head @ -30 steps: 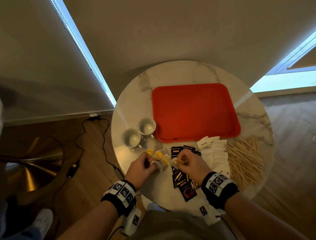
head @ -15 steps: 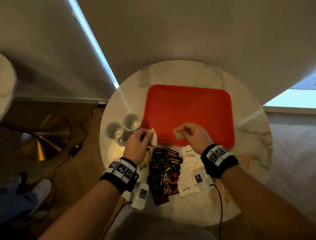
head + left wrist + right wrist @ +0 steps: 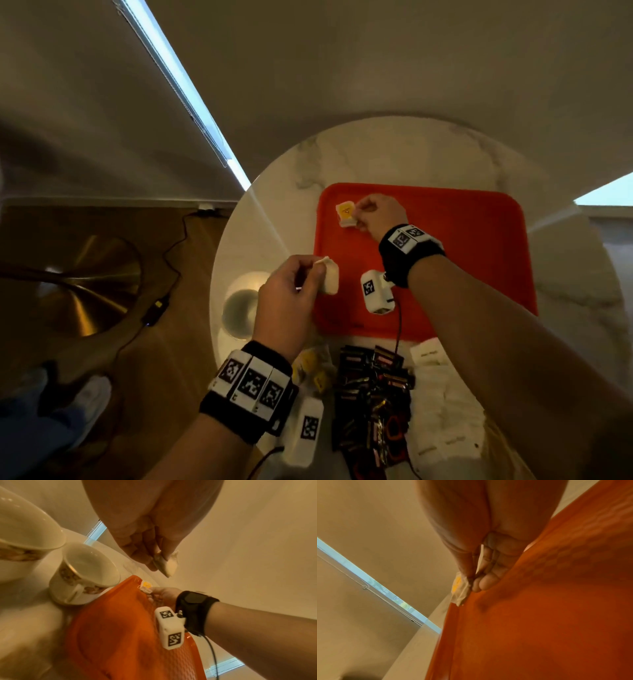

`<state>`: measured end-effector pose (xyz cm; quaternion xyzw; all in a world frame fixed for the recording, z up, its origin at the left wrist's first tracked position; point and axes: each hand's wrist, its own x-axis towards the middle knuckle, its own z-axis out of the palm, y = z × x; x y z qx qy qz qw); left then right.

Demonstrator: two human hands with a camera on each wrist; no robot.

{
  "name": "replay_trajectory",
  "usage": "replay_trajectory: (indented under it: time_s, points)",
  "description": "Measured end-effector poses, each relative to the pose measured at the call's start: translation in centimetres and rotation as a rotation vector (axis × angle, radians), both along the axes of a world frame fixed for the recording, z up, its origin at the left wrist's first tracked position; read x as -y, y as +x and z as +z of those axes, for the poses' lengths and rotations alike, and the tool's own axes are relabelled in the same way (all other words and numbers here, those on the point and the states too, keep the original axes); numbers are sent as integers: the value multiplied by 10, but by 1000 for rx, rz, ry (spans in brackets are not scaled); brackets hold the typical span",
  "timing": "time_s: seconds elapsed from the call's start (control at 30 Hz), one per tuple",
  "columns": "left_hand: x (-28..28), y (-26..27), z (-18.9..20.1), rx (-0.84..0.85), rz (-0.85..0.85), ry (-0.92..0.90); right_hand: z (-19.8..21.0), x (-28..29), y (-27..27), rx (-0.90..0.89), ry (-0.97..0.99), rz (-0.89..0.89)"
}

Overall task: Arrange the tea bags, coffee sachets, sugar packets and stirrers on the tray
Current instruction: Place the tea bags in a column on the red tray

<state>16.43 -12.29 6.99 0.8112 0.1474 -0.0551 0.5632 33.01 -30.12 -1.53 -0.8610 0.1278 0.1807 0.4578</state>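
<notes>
A red tray (image 3: 462, 260) lies on the round marble table (image 3: 394, 154). My right hand (image 3: 376, 214) pinches a yellow-labelled tea bag (image 3: 346, 214) low over the tray's far left corner; in the right wrist view this tea bag (image 3: 459, 592) hangs from my fingertips beside the tray (image 3: 539, 615). My left hand (image 3: 291, 291) pinches a pale tea bag (image 3: 330, 277) above the tray's left edge; the left wrist view shows this bag (image 3: 169, 564) hanging from my fingertips. More tea bags (image 3: 313, 368), dark coffee sachets (image 3: 373, 401) and white sugar packets (image 3: 442, 404) lie at the table's near edge.
Two white cups stand left of the tray, one cup (image 3: 85, 573) close to its edge, another cup (image 3: 239, 310) partly behind my left hand. A cable runs from my right wrist over the sachets. Wooden floor and a brass lamp base (image 3: 89, 284) lie left of the table.
Both hands lifted tea bags from the near pile and carried them away from me. The right hand has reached the tray's far left corner; the left hand is now at the tray's left edge.
</notes>
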Motion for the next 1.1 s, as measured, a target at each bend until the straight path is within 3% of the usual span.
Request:
replay_trajectory:
  time_s: [0.2, 0.47, 0.6, 0.8, 0.93, 1.1]
  points:
    - [-17, 13, 1, -9, -11, -49, -28, -28, 30, -46, -54, -106]
    - [-11, 15, -6, -22, 19, 22, -21, -24, 29, -13, -50, -93]
    - [-5, 21, -4, -30, 21, 79, 16, -7, -6, 87, -62, -25]
    - [20, 23, -7, -20, -17, 167, 84, 10, -107, -20, 327, 186]
    - [37, 16, -7, -39, -49, 90, 82, 20, -126, -23, 413, 168]
    - [31, -10, -10, -64, -22, 48, 60, 29, -99, 34, 270, 60]
